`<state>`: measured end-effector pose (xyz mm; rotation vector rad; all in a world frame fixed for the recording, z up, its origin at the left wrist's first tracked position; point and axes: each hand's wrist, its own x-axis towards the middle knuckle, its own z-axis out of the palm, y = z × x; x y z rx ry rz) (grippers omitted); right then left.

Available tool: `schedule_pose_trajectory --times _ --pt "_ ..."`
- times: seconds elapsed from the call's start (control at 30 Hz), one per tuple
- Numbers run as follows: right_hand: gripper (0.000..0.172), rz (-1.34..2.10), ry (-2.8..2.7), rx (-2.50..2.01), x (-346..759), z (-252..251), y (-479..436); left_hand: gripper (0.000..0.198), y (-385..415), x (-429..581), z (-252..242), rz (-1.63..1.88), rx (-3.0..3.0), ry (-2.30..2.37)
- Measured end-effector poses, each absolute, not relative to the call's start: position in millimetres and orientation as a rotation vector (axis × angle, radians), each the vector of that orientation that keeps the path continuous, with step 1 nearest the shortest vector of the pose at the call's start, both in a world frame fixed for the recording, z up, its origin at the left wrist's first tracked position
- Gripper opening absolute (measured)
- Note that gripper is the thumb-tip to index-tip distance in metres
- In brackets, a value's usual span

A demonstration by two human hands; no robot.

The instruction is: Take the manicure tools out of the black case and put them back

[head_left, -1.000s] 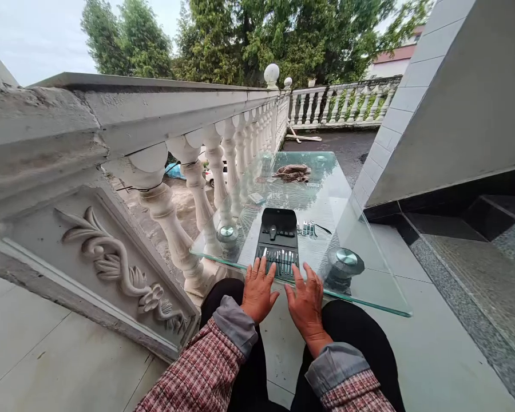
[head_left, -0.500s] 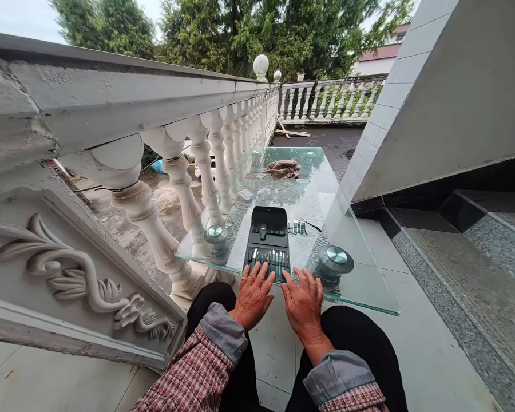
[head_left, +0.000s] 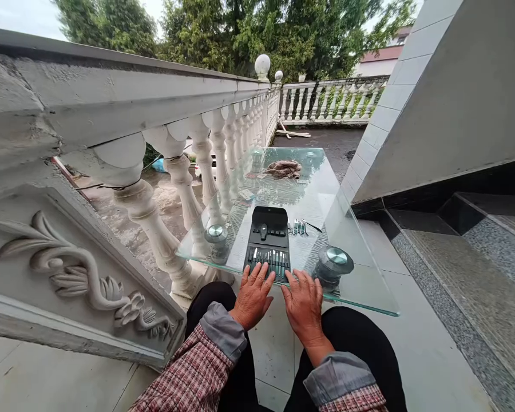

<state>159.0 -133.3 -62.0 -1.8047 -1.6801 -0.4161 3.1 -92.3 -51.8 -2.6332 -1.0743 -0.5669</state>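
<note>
Open black tool case lies flat, apparently holding small metal tools.

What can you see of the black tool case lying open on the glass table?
The black tool case lies open and flat near the glass table's near edge. It looks like soft leatherette. The far flap holds a few dark tools; the near half carries a row of slim metal tools in loops. The left hand and right hand rest fingertips on its near edge. Loose metal tools lie beside it.

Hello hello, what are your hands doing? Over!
Left hand and right hand flat, open, at near edge of open tool case. Loose tools beside it. Nothing blocking.
</note>
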Motion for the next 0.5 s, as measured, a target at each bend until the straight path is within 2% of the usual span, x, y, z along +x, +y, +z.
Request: schedule_pose_trajectory --times 0.3,0.37,0.5 --pt "0.047 -0.303 -1.575 -1.645 161 -66 -139 0.071 -95 1 -49 -0.569 -2.664 -1.070" --pt "0.048 -0.257 -1.534 -1.612 161 -61 -147 0.067 -99 -1 -46 -0.606 -2.672 -1.049" --pt "0.048 -0.152 -1.504 -1.580 161 -47 -174 0.044 -108 -8 -42 -0.730 -2.730 -0.878"
